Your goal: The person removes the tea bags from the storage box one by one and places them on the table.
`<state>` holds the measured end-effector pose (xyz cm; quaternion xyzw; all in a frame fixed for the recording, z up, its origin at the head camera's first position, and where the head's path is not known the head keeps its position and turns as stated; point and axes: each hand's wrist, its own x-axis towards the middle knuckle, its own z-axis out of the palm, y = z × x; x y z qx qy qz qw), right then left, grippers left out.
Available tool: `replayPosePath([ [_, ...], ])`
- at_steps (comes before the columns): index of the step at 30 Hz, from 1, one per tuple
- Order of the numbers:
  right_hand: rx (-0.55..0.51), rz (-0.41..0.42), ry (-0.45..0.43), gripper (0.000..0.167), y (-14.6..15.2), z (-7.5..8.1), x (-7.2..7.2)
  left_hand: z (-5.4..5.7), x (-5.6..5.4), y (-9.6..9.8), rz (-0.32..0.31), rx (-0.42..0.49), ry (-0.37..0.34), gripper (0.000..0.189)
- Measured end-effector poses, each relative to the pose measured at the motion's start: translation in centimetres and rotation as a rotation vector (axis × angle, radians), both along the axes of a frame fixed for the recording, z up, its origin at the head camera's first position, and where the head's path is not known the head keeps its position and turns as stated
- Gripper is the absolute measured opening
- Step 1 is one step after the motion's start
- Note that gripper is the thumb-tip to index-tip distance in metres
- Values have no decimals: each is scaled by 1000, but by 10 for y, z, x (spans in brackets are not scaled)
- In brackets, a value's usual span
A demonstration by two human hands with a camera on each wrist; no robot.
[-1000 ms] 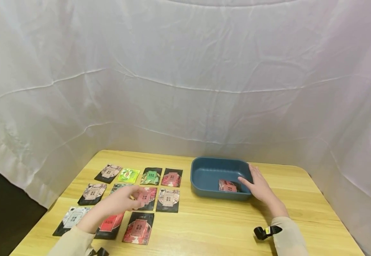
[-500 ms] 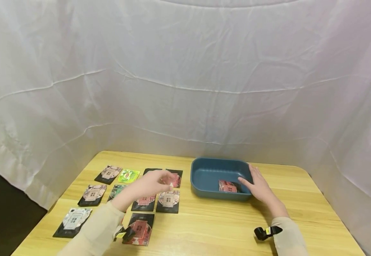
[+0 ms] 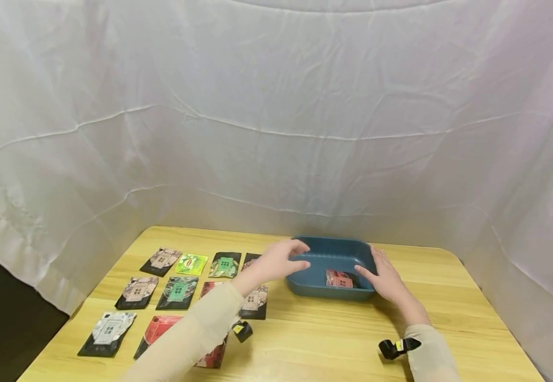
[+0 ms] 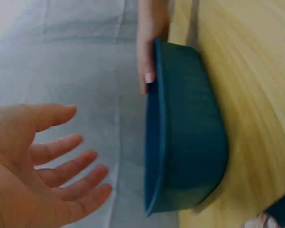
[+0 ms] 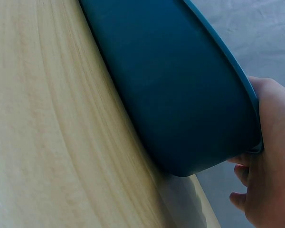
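The blue plastic bin (image 3: 324,291) stands at the back of the table, with a red and black tea sachet (image 3: 339,278) lying inside it. My left hand (image 3: 276,262) hovers over the bin's left end, thumb and fingers spread and nothing between them. In the left wrist view that hand (image 4: 52,166) is apart from the bin. At the bin's right end my right hand (image 3: 385,276) holds the rim, thumb on the inner side and fingers along the outer wall. The right wrist view shows this hand (image 5: 270,152) against the rim, the fingers partly hidden.
Rows of flat tea sachets lie left of the bin, among them a yellow-green one (image 3: 192,264), a green one (image 3: 177,293) and a white one (image 3: 107,334). The left forearm covers some of them. A pale curtain (image 3: 276,159) encloses the table's back and sides.
My left hand has moved right, from above the sachets to over the bin's left end, uncovering the green sachets. The right hand and bin have stayed in place.
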<state>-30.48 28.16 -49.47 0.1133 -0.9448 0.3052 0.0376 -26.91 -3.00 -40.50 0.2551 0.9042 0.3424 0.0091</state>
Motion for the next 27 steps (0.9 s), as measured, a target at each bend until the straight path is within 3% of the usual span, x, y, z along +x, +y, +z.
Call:
replayPosePath([
  [5, 0, -2, 1, 93, 1, -1, -1, -15, -18, 25, 26, 13, 26, 44],
  [14, 2, -12, -6, 91, 0, -2, -2, -41, -39, 52, 93, 127, -92, 53],
  [19, -10, -8, -10, 91, 0, -3, -2, -54, -45, 62, 144, 231, -225, 52],
  [27, -7, 0, 2, 93, 2, -4, -3, -63, -52, 72, 208, 449, -553, 43],
])
